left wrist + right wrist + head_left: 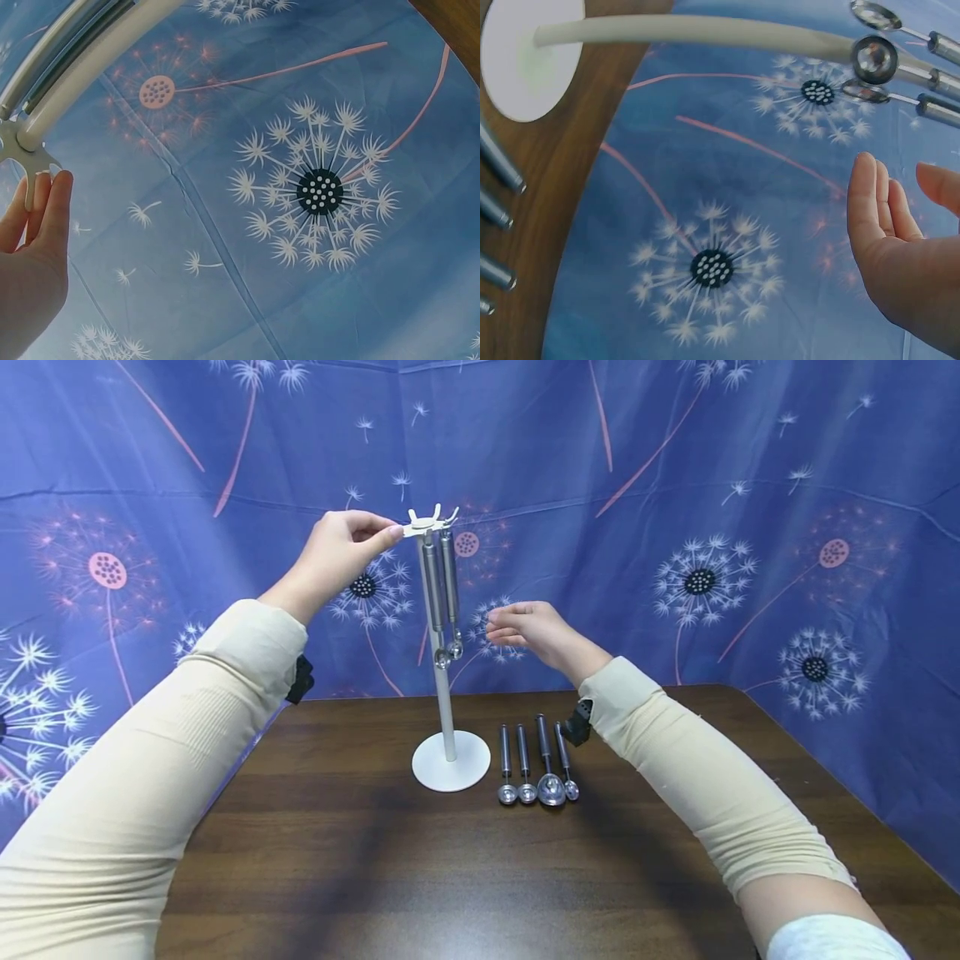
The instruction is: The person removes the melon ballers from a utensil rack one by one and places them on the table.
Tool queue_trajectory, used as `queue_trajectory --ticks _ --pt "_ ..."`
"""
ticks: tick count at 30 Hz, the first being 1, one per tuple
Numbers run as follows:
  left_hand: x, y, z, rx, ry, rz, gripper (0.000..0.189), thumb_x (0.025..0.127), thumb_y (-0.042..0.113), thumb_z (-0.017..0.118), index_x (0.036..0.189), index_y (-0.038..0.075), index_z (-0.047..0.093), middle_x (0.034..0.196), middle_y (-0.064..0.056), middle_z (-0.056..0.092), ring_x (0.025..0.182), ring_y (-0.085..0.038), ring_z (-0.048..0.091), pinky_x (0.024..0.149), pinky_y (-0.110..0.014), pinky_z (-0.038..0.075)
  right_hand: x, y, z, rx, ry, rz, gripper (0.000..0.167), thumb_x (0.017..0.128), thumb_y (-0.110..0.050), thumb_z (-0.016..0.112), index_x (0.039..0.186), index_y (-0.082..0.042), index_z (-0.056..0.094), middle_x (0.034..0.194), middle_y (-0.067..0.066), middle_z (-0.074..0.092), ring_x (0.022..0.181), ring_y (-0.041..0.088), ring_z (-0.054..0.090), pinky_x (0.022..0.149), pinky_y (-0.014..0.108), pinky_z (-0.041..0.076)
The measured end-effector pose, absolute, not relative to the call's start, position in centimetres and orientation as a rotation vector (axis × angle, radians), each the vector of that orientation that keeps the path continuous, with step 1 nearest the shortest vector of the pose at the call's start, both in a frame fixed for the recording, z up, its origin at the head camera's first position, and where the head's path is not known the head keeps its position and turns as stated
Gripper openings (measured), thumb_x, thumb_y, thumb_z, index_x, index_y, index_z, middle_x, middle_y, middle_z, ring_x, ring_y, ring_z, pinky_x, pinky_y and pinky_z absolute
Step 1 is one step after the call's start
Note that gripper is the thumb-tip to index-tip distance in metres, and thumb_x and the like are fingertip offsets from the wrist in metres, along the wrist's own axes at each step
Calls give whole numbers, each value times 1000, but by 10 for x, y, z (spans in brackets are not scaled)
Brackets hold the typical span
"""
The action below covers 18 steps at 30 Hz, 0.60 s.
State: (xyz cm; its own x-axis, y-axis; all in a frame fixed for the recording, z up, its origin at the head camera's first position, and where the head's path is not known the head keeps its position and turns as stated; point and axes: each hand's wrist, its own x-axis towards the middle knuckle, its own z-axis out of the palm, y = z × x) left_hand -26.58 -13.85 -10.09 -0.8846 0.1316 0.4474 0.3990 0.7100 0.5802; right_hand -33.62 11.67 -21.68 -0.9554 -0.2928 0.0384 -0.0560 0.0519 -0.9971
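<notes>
A white utensil stand [444,697] stands on the table, with curved hooks around its top. My left hand [341,556] pinches one of the hooks between thumb and fingers; the left wrist view shows this hand [37,255] at the hook's tip. Metal scoops [448,581] with tubular handles hang from the far side of the top, and three small bowls [874,58] show in the right wrist view. My right hand [540,631] is held in the air right of the hanging scoops, apart from them. Its fingers [866,199] are extended, with nothing between them and the thumb.
Several more metal scoops [522,764] lie side by side on the brown wooden table [450,877], right of the stand's round base [431,768], bowls towards me. A blue cloth [600,568] with dandelion prints hangs behind the table.
</notes>
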Motion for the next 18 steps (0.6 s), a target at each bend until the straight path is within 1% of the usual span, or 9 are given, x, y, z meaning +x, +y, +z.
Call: queue_trajectory --ticks 2,4,8,14,18 --pt "-266 -139 -101 -414 -2532 -997 47 98 42 54 128 8 62 127 -15 63 115 -23 57 103 -39 43 -337 112 -214 -376 2127 -2041 36 98 -13 57 131 2 54 125 21 61 101 21 67 103 37 48" --pt "-266 -139 -102 -415 -2522 -1001 47 98 42 54 128 7 62 127 -15 63 116 -23 57 103 -38 43 -337 107 -210 -391 2118 -2059 37 99 -13 55 134 1 53 129 22 59 107 24 65 103 37 47" --pt "-267 -139 -103 -422 -2504 -995 46 98 41 55 127 7 63 125 -15 65 115 -24 58 103 -38 43 -337 96 -201 -414 2139 -2071 36 101 -16 52 135 -3 52 128 19 61 114 26 63 102 35 48" --pt "-268 -139 -104 -415 -2506 -993 46 98 42 55 127 8 63 126 -15 64 116 -24 58 103 -39 43 -336 83 -192 -475 2110 -2118 40 101 -16 52 138 -3 50 130 17 59 119 25 59 104 34 47" --pt "-269 -139 -104 -416 -2503 -992 46 98 42 55 127 8 63 126 -14 64 116 -23 58 102 -38 43 -337 78 -191 -501 2080 -2144 38 100 -15 53 137 -4 52 131 16 59 120 25 58 105 33 45"
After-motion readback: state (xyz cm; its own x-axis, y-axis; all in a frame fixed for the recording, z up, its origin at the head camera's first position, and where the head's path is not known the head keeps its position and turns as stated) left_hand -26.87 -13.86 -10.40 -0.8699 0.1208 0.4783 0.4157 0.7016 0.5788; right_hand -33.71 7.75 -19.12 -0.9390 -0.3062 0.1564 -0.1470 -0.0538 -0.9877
